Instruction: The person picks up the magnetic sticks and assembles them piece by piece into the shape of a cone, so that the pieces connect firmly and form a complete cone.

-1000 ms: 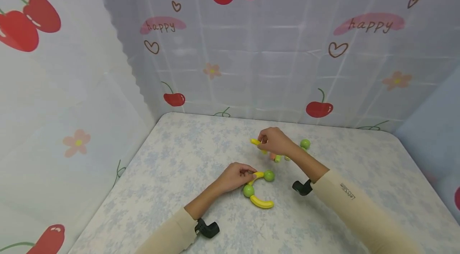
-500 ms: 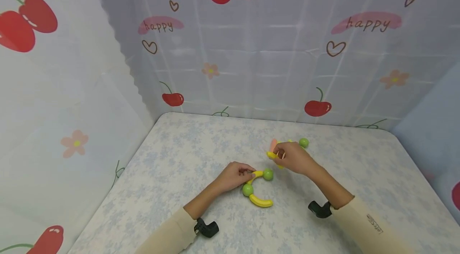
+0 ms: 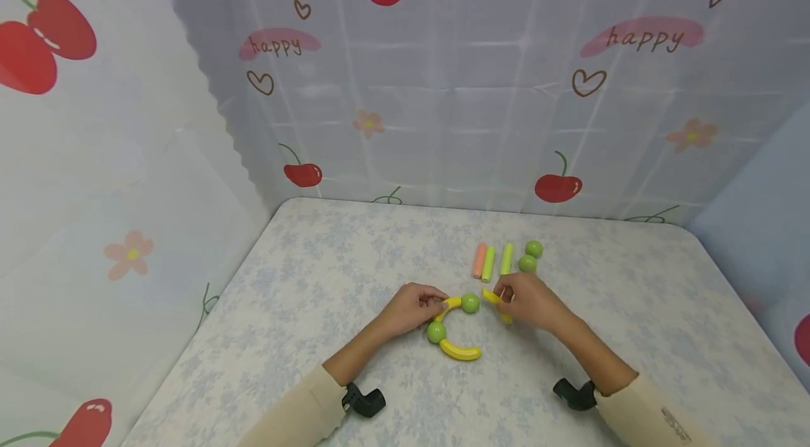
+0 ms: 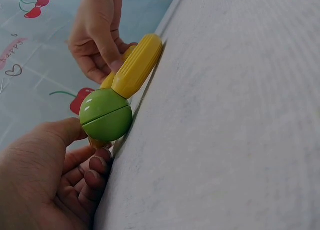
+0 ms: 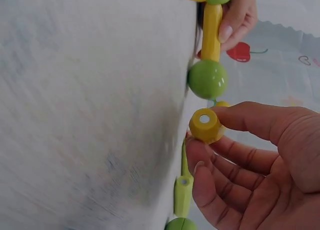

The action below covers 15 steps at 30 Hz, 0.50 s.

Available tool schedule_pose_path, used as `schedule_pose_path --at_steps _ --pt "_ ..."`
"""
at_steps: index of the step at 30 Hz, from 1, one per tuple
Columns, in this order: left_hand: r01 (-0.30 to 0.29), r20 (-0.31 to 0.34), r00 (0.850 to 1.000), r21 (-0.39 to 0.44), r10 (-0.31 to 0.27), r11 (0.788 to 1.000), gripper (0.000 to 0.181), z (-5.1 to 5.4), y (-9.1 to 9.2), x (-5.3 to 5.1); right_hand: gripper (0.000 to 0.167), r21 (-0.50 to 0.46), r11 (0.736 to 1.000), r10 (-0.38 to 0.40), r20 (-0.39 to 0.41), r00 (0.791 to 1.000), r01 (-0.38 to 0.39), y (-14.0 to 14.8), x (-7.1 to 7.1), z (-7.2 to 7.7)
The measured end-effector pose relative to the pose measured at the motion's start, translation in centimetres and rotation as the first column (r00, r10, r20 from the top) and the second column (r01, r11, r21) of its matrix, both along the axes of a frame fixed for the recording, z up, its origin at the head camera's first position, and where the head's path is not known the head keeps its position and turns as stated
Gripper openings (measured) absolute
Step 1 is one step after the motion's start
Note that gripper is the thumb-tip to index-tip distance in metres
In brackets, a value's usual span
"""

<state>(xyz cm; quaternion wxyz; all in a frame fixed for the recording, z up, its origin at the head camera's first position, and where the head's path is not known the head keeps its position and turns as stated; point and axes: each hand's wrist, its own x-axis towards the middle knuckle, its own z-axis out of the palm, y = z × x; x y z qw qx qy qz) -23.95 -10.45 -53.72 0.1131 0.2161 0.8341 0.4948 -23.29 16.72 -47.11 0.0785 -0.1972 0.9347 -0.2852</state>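
My left hand [image 3: 410, 310] pinches a yellow curved magnetic rod [image 3: 453, 303] on the table. A green ball [image 3: 470, 303] touches its far end, and another green ball [image 3: 436, 332] sits at its near end. From that nearer ball a second yellow curved rod [image 3: 460, 351] runs to the right, so the joined pieces make a C shape. Just right of the far ball, my right hand [image 3: 531, 299] holds a third yellow curved rod [image 3: 490, 296] between thumb and fingers, a small gap away. In the right wrist view, this held rod's end [image 5: 205, 122] shows a silvery disc.
Behind the hands lie an orange straight rod [image 3: 479, 261] and two yellow-green straight rods, one beside it [image 3: 489, 264] and one farther right [image 3: 507, 259]. Two loose green balls [image 3: 534, 249] rest right of them. A printed curtain [image 3: 430, 117] stands behind the table.
My right hand has carried the yellow curved rod rightward and nearer, to beside the far green ball, uncovering the straight rods behind. My left hand stays on its rod.
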Motion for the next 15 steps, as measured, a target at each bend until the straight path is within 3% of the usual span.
schedule_pose_path --at_steps 15 --pt "-0.01 0.011 1.0 0.016 0.01 1.0 0.024 0.2 0.1 0.2 0.011 -0.009 0.999 -0.044 0.054 0.998 0.044 -0.8 1.3 -1.3"
